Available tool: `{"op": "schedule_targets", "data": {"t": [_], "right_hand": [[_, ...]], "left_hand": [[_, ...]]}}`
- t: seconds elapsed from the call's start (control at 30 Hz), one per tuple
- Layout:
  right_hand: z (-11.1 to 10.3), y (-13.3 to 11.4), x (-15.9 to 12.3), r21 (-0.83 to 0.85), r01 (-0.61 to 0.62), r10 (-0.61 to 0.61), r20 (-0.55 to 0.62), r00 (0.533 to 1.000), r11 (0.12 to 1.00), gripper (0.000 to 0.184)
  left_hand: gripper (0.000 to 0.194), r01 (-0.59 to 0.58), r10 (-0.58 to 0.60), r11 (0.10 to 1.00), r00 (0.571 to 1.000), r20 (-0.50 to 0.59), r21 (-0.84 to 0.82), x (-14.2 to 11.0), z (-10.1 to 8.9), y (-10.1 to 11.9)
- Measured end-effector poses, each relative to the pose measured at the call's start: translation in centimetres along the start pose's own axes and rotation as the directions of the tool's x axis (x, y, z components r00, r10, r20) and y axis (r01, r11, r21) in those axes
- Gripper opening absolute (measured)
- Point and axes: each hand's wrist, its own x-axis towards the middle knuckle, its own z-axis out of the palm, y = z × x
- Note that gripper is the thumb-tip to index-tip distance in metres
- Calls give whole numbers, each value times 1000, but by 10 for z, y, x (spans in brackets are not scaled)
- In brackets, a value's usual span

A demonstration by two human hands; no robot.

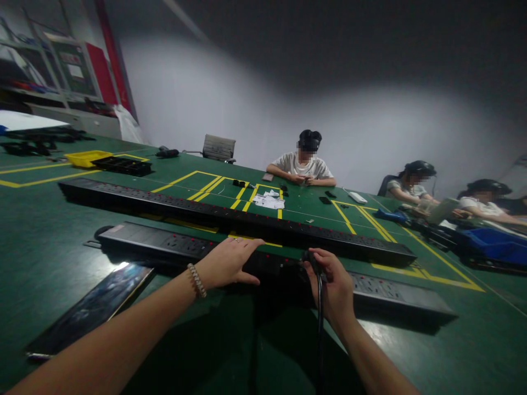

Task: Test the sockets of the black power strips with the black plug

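Observation:
A long black power strip (164,244) lies across the green table (49,258) in front of me. My left hand (228,263), with a bracelet at the wrist, rests flat on the strip's top, fingers stretched out. My right hand (333,280) is closed round a black plug with its cable (320,318), held at the strip's sockets. The cable runs down toward me. A second, longer power strip (230,216) lies parallel just behind the first.
A dark glossy panel (94,307) lies at my left. Yellow tape lines mark the table. A yellow tray (84,158) and black tray (121,165) stand far left. Three people sit across and to the right, with small parts, papers (268,201) and a blue bin (494,244).

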Motion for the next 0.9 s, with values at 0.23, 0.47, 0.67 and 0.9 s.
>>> {"op": "schedule_targets", "data": {"t": [0.23,0.47,0.67,0.9], "right_hand": [[9,-2,-3,7,31,-31,80,996,1000,18],[7,-9,2,-16,77,-74,124,989,997,16],[9,-14,5,-66,149,-137,152,979,987,15],[8,-22,4,-169,210,-167,241,956,963,20]], "left_hand": [[78,-19,14,998,997,-81,-61,-3,-10,15],[61,-78,60,991,985,-161,-105,-1,-6,41],[60,-142,121,982,979,-165,-126,2,-1,54],[62,-145,125,981,981,-148,-131,3,0,56]]}}
